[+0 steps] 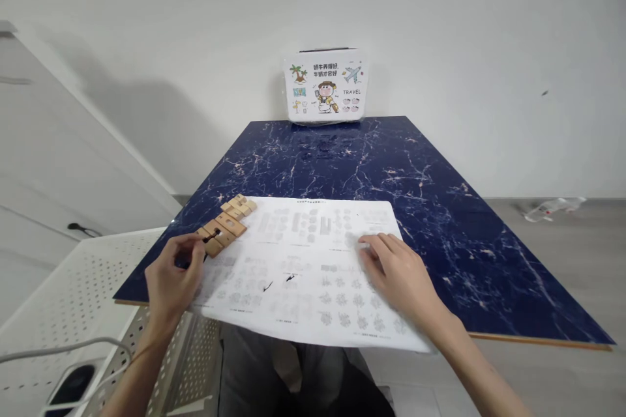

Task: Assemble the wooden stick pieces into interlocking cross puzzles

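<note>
At the left edge of a white printed sheet (293, 221), my left hand (176, 273) is closed in a pinch. A thin black piece (212, 236) sticks out from its fingertips over the wooden blocks (222, 234); its exact kind is too small to tell. These light wooden blocks lie in a slanting row, some with holes. My right hand (396, 270) lies on the right part of the sheet, fingers loosely bent and apart, holding nothing. Two small black slivers (267, 286) rest on the sheet between my hands.
The blue marbled table (332, 156) carries the sheet, which overhangs its front edge. A white cartoon-printed case (325, 88) stands at the back against the wall. To the left is a white perforated surface (73, 287) with a cable (73, 344) and a dark device (73, 384).
</note>
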Demonstrator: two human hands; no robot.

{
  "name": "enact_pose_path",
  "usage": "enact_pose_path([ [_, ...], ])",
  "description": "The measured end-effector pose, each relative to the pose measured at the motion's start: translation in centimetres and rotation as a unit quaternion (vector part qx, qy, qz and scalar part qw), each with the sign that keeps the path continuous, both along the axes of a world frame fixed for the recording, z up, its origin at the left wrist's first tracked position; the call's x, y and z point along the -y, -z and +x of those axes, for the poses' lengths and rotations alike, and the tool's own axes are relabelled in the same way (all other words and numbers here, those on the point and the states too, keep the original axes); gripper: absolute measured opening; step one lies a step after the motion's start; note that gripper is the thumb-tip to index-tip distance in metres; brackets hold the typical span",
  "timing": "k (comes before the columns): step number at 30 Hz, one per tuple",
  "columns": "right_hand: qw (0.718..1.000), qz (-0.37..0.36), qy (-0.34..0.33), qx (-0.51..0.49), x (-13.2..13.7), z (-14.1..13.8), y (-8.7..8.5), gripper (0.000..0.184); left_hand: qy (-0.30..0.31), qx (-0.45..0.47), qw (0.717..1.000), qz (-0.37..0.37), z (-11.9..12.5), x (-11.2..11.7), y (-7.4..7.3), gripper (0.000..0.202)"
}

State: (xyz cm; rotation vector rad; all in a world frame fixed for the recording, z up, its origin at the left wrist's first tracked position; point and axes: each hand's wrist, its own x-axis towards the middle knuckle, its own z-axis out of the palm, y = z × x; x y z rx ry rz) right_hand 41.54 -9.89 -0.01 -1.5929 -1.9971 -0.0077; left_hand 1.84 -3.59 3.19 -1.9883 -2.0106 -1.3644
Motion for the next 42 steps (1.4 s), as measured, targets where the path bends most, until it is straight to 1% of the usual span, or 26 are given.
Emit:
enact_pose_path([
  [3, 1.0, -0.003, 0.004, 0.002, 0.1, -0.1, 0.0, 0.023, 0.012, 0.003, 1.0, 0.004, 0.0, 0.1, 0.1, 0.023],
  [8, 1.0, -0.001, 0.002, -0.001, 0.3, -0.3, -0.2, 0.024, 0.014, 0.015, 1.0, 0.001, 0.0, 0.3, 0.2, 0.02],
  [18, 0.999, -0.022, -0.006, -0.034, 0.1, -0.2, -0.1, 0.02, 0.018, -0.007, 1.0, 0.004, -0.2, 0.5, 0.5, 0.018],
  [20, 0.999, -0.026, -0.005, -0.04, 0.0, -0.1, -0.1, 0.02, 0.03, -0.025, 0.999, 0.003, -0.2, 0.4, 0.5, 0.02],
  [22, 0.999, -0.026, -0.004, -0.044, -0.1, -0.1, 0.0, 0.02, 0.048, -0.064, 0.997, 0.009, -0.1, 0.2, 0.4, 0.022],
  [25, 0.999, -0.023, -0.003, -0.048, 0.0, -0.1, 0.1, 0.02, 0.075, -0.13, 0.989, 0.015, 0.3, -0.3, -0.2, 0.029],
  [29, 0.999, -0.023, -0.004, -0.047, 0.0, 0.0, 0.2, 0.02, 0.091, -0.182, 0.979, -0.021, 1.3, -2.1, -1.2, 0.044],
  [32, 0.999, -0.028, -0.007, -0.045, 0.0, -0.1, 0.3, 0.02, 0.067, -0.243, 0.966, -0.06, 2.4, -4.4, -1.8, 0.057],
  [34, 0.999, -0.028, -0.007, -0.044, -0.1, -0.1, 0.3, 0.02, 0.044, -0.296, 0.95, -0.091, 3.1, -6.1, -2.0, 0.062],
  [36, 0.999, -0.025, -0.007, -0.046, -0.1, -0.1, 0.3, 0.019, 0.038, -0.334, 0.934, -0.124, 3.7, -7.6, -2.2, 0.065],
  [39, 0.998, -0.023, -0.011, -0.051, 0.0, -0.1, 0.2, 0.019, 0.038, -0.351, 0.921, -0.167, 4.3, -9.1, -2.4, 0.061],
  [42, 0.998, -0.027, -0.01, -0.052, 0.1, -0.2, 0.1, 0.02, 0.045, -0.338, 0.92, -0.192, 4.7, -9.5, -2.5, 0.05],
])
